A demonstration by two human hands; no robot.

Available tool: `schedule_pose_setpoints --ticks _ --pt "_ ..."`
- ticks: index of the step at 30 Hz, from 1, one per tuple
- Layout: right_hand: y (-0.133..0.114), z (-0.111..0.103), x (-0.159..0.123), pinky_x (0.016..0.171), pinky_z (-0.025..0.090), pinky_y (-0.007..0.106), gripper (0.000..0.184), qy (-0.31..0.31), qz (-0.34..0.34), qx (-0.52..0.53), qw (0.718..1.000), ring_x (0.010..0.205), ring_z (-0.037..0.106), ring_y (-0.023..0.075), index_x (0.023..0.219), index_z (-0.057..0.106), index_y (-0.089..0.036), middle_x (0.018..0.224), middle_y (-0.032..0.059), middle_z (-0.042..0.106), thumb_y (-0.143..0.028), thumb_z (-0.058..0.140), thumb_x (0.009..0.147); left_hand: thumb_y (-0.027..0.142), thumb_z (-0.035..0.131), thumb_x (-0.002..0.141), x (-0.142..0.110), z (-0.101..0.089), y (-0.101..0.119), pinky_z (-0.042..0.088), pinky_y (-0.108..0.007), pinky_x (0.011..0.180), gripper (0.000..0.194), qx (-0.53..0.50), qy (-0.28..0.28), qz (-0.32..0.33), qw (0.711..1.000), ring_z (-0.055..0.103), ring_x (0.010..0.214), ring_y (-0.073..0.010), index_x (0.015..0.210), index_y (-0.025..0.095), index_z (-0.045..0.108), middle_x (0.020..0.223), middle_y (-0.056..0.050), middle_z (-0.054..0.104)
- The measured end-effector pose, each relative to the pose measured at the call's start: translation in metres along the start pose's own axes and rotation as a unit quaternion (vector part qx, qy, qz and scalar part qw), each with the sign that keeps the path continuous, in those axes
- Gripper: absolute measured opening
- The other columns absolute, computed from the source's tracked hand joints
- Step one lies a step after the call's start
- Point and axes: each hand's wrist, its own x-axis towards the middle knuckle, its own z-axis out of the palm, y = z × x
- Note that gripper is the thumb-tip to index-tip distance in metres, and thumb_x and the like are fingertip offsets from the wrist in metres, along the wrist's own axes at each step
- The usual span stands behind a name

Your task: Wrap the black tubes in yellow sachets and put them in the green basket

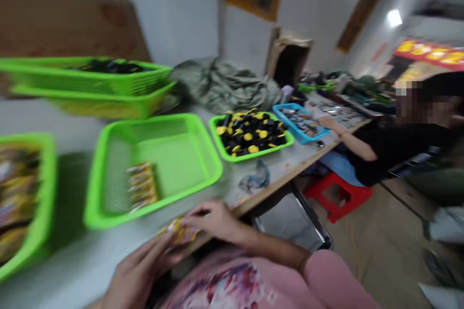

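Between my two hands, over the table's front edge, is a small yellow packet with blurred printing. My left hand grips its near left end with fingers and thumb. My right hand pinches its far right side. Just beyond them stands a green basket holding a few similar yellow packets lined up in its left front corner. At the left edge, another green basket is filled with yellowish packets, smeared by motion.
A green basket of black and yellow pieces and a blue basket of small parts stand further right. Stacked green baskets and grey-green cloth lie behind. A co-worker's arm reaches the table beside a red stool.
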Motion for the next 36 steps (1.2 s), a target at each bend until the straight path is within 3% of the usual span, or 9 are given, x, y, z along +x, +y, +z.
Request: schedule_pose_setpoints --ticks 2,6,10,13,16,24,29,32,36 --pt "-0.004 -0.004 -0.001 0.075 0.054 0.025 0.016 -0.008 -0.027 -0.018 0.999 0.08 0.069 0.0147 0.08 0.076 -0.018 0.081 0.0021 0.075 -0.034 0.078 0.079 0.049 0.096 0.042 -0.001 -0.007 -0.013 0.058 -0.027 0.06 0.047 -0.082 0.019 -0.081 0.993 0.068 0.059 -0.0185 0.074 0.02 0.077 0.071 -0.001 0.077" --pt "-0.016 -0.022 0.007 0.076 0.055 0.027 0.022 -0.026 -0.162 -0.077 0.983 0.082 0.068 0.0156 0.094 0.075 -0.016 0.088 0.0058 0.074 -0.035 0.075 0.084 0.036 0.096 0.042 0.013 -0.01 -0.025 0.051 -0.019 0.046 0.039 -0.167 0.056 -0.103 0.979 0.061 0.042 -0.0105 0.069 0.016 0.077 0.066 -0.003 0.076" --pt "-0.044 -0.079 0.06 0.086 0.055 0.03 0.023 0.053 -0.25 -0.241 0.936 0.088 0.068 0.0158 0.105 0.072 -0.016 0.097 0.0084 0.074 -0.033 0.061 0.095 0.027 0.096 0.041 0.018 -0.013 -0.029 0.053 -0.019 0.047 0.034 -0.192 0.081 -0.106 0.972 0.062 0.042 -0.0104 0.066 0.015 0.075 0.067 -0.001 0.075" --pt "-0.064 -0.129 0.122 0.09 0.053 0.029 0.025 0.096 -0.105 -0.465 0.874 0.096 0.068 0.0153 0.116 0.066 -0.014 0.113 0.0111 0.073 -0.022 0.05 0.099 0.026 0.095 0.042 0.015 -0.015 -0.026 0.058 -0.02 0.053 0.034 -0.19 0.076 -0.114 0.972 0.066 0.047 -0.0118 0.068 0.015 0.076 0.074 -0.003 0.078" --pt "-0.071 -0.156 0.162 0.085 0.053 0.031 0.016 0.067 -0.04 -0.53 0.845 0.091 0.07 0.0193 0.104 0.07 -0.015 0.102 0.0104 0.075 -0.018 0.063 0.09 0.027 0.095 0.045 0.013 -0.016 -0.019 0.059 -0.02 0.057 0.033 -0.191 0.068 -0.115 0.972 0.069 0.051 -0.0132 0.07 0.015 0.078 0.075 -0.004 0.078" --pt "-0.042 -0.146 0.146 0.088 0.05 0.049 0.029 0.042 0.018 -0.615 0.787 0.105 0.064 0.0389 0.096 0.07 -0.005 0.1 0.0269 0.071 -0.031 0.072 0.083 0.028 0.097 0.04 0.01 -0.005 -0.005 0.058 -0.02 0.05 0.035 -0.23 0.069 -0.106 0.965 0.066 0.048 -0.0126 0.063 0.014 0.075 0.062 -0.002 0.074" --pt "-0.042 -0.149 0.114 0.091 0.053 0.05 0.037 0.119 -0.163 -0.47 0.859 0.102 0.065 0.0297 0.12 0.063 -0.015 0.112 0.0166 0.069 -0.035 0.062 0.089 0.024 0.096 0.043 0.007 -0.002 -0.008 0.06 -0.023 0.059 0.032 -0.248 0.056 -0.093 0.963 0.068 0.055 -0.0134 0.064 0.014 0.074 0.064 -0.002 0.074" --pt "-0.06 -0.132 0.074 0.09 0.057 0.042 0.034 -0.043 -0.247 -0.321 0.913 0.105 0.065 0.0231 0.126 0.062 -0.026 0.117 0.0097 0.067 -0.036 0.061 0.094 0.024 0.096 0.045 0.005 -0.002 -0.011 0.061 -0.025 0.064 0.031 -0.254 0.048 -0.08 0.963 0.07 0.059 -0.014 0.067 0.014 0.076 0.066 -0.002 0.075" --pt "-0.066 -0.098 0.034 0.088 0.059 0.034 0.03 -0.262 -0.239 -0.221 0.909 0.108 0.065 0.0186 0.126 0.065 -0.029 0.116 0.0065 0.067 -0.034 0.06 0.096 0.024 0.095 0.048 0.005 -0.001 -0.014 0.06 -0.025 0.064 0.027 -0.253 0.042 -0.065 0.964 0.069 0.058 -0.0137 0.067 0.016 0.077 0.067 -0.001 0.075"
